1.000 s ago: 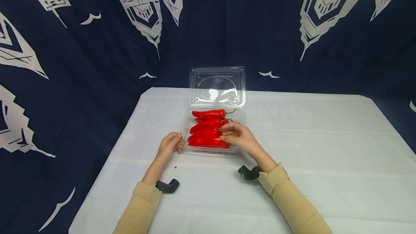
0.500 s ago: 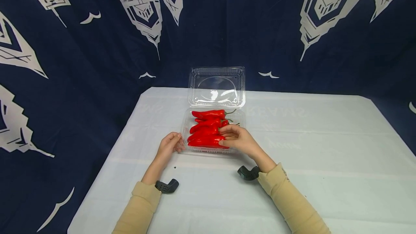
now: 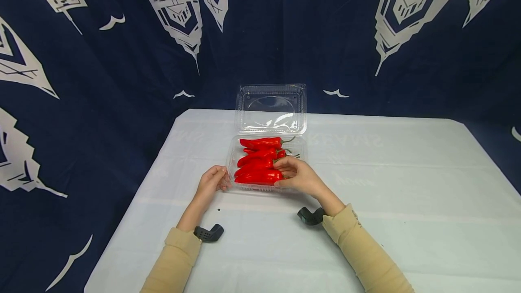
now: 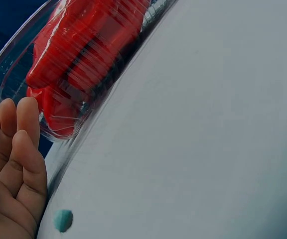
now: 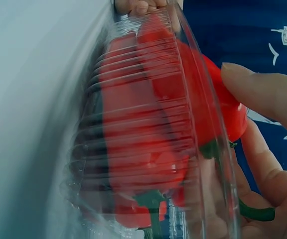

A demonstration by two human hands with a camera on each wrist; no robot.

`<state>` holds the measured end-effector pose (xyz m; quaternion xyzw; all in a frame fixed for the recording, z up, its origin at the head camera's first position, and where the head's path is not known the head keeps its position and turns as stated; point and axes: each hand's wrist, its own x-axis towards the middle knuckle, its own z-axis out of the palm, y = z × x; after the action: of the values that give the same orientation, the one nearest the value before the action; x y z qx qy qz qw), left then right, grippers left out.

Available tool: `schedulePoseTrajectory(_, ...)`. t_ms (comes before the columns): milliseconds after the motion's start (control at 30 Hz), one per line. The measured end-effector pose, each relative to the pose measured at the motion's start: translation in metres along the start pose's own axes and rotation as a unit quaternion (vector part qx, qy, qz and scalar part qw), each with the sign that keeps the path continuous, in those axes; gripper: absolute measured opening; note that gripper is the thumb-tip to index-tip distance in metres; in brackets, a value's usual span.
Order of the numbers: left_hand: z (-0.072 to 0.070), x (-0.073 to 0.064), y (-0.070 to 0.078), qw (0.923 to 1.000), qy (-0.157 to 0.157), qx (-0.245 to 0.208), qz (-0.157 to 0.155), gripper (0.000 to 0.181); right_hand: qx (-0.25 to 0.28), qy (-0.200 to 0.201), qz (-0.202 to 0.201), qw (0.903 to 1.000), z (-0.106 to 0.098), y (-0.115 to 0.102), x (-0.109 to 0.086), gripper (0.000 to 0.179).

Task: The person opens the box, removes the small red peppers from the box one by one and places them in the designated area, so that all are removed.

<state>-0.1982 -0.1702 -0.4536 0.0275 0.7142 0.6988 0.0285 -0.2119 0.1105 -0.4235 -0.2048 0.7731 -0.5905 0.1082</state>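
Note:
Several red chili peppers (image 3: pixel 260 153) with green stems lie side by side in a clear plastic clamshell box (image 3: pixel 232 153), its lid (image 3: pixel 270 110) raised at the back. My right hand (image 3: pixel 302 176) pinches the stem end of the nearest red pepper (image 3: pixel 258 177). In the right wrist view the thumb (image 5: pixel 263 92) lies on that pepper and the fingers are behind it. My left hand (image 3: pixel 212 182) rests at the box's left edge. Its fingertips (image 4: pixel 28 112) touch or nearly touch the box's end wall in the left wrist view, fairly straight.
The box stands on a white-covered table (image 3: pixel 386 184), toward its back edge. A dark blue curtain (image 3: pixel 260 49) with white building prints hangs behind and to the left. One small speck (image 3: pixel 218 210) lies in front of the box. Each wrist wears a black camera mount (image 3: pixel 311 216).
My right thumb has slid slightly toward the front over the nearest pepper's stem end, and that pepper has shifted a little left. The left hand stays in place.

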Motion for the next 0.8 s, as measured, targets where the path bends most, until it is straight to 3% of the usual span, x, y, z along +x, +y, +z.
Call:
schedulePoseTrajectory(267,-0.006,0.011,-0.024,0.9998,0.005,-0.013,0.014,0.02,-0.015,-0.006,0.006,0.9998,0.0,-0.001,-0.001,0.046)
schedulePoseTrajectory(600,-0.006,0.011,-0.025,0.9998,0.005,-0.01,0.017,0.02,-0.032,0.004,0.033,0.9989,0.001,-0.001,-0.002,0.041)
schedulePoseTrajectory(800,-0.005,0.011,-0.027,0.9997,0.007,-0.013,0.019,0.019,-0.038,0.01,0.026,0.9989,0.0,-0.001,-0.002,0.041)
